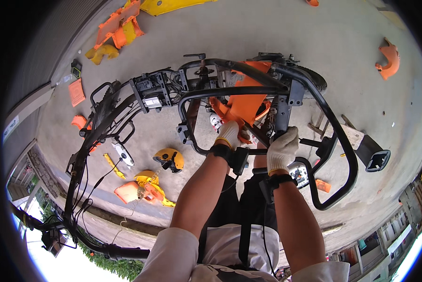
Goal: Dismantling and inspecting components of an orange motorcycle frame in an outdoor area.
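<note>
Before me stands a stripped two-wheeler with a black tubular frame (197, 93). An orange plastic panel (246, 104) sits inside the tubes, its lower end reaching toward me. My left hand (228, 134), in a white knitted glove, is closed on the panel's lower edge; its fingertips are partly hidden. My right hand (284, 149), gloved the same way, is closed around the lower end of a black upright post (283, 113) of the frame. Wrist straps with small black devices sit on both forearms. Part of the tyre (314, 81) shows behind the frame.
A yellow helmet (169, 160) lies on the concrete floor at left, near yellow and orange plastic pieces (147, 189). More orange panels (118, 24) lie at the far left, and a curved orange piece (388, 59) at far right. A low wooden stool (346, 135) stands at right.
</note>
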Available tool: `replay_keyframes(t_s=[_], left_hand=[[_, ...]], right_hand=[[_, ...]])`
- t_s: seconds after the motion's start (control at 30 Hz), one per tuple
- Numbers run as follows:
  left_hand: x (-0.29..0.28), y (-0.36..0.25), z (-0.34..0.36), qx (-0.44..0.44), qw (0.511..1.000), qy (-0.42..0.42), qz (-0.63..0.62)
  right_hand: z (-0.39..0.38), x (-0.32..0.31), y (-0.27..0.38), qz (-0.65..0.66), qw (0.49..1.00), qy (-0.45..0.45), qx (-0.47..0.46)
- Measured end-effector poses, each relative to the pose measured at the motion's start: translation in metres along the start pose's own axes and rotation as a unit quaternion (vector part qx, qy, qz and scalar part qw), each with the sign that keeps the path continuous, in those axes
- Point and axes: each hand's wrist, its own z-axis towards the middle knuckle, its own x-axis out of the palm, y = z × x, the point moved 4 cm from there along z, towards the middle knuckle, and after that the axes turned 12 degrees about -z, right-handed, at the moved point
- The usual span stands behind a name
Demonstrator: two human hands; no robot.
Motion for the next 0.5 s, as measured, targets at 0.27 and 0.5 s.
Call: replay_keyframes(t_s=[0.27, 0.5], left_hand=[[0.012, 0.001, -0.017, 0.040, 0.886, 0.027, 0.462], [0.028, -0.018, -0.128, 0.591, 0.587, 0.067, 0.549]], right_hand=[[-0.002, -0.004, 0.003, -0.039, 0.999, 0.011, 0.024], [0.001, -0.002, 0.001, -0.059, 0.998, -0.010, 0.027]])
